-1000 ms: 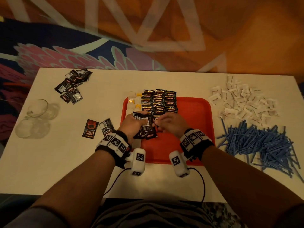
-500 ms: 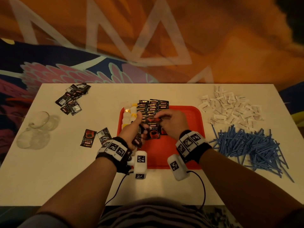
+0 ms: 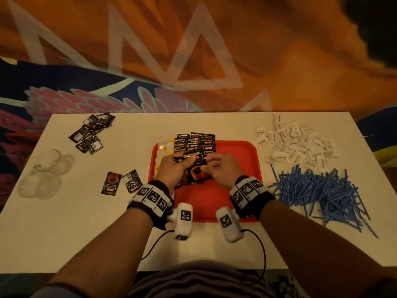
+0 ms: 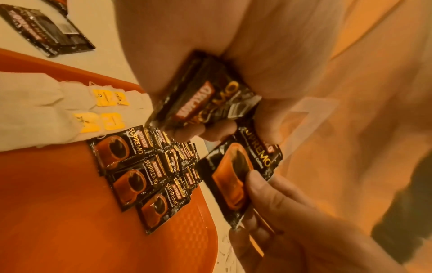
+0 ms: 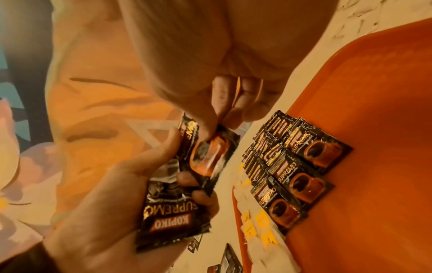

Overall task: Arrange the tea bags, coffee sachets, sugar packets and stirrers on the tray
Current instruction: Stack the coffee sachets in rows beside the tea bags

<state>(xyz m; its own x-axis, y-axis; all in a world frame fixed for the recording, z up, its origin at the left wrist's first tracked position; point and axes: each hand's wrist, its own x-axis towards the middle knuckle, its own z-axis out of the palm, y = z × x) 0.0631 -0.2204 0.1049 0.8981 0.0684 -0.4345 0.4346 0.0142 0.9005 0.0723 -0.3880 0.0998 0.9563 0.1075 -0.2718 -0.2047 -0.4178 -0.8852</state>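
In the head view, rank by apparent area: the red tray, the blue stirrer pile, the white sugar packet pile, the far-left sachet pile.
1. Tray
2. Stirrer pile, close to the tray; the hands cover part of the tray, so the top two are unsure
3. Sugar packet pile
4. Sachet pile

The right half of the red tray (image 3: 240,160) lies bare in the middle of the frame. Its upper left is taken by rows of coffee sachets (image 3: 195,143) and tea bags (image 3: 164,147). On the worktop (image 3: 64,222), lower left stays open; blue stirrers (image 3: 322,190) and sugar packets (image 3: 294,145) crowd the right, glass cups (image 3: 46,162) the left edge.
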